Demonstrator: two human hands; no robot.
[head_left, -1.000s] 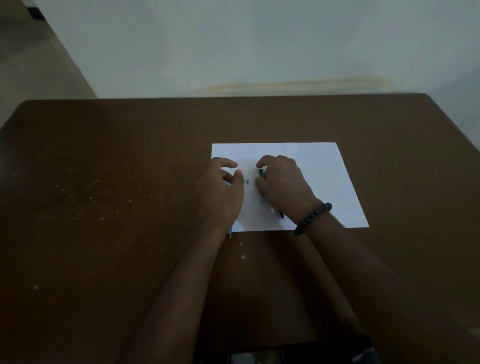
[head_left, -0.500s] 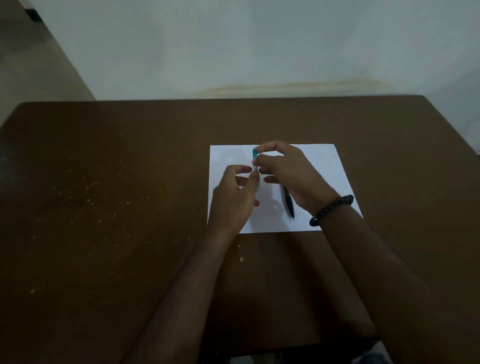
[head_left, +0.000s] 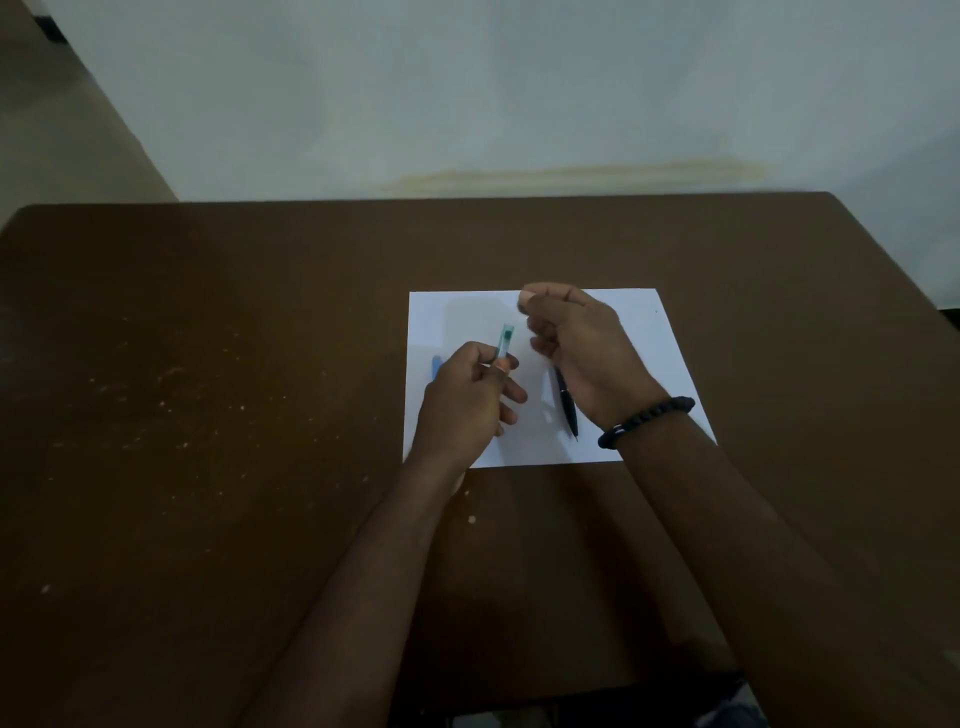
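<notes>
Now the grips have parted: the right grip (head_left: 576, 343) has lifted toward the far edge of the table (head_left: 208, 415), fingers curled, whether on anything is hard to tell; the left grip (head_left: 470, 395) pinches a small clear tube (head_left: 505, 340) with a teal end, upright above the white paper (head_left: 649, 338). It looks like light, stiff, smooth plastic, probably slippery, best held mid-barrel. A slim black pen (head_left: 566, 408) lies on the paper

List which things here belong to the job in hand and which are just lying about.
In the job: clear tube with a green end, gripped by the left hand; right hand, raised beside it, fingers curled.
Lying about: black pen and blue piece, lying on the white paper; brown table with pale specks.
</notes>
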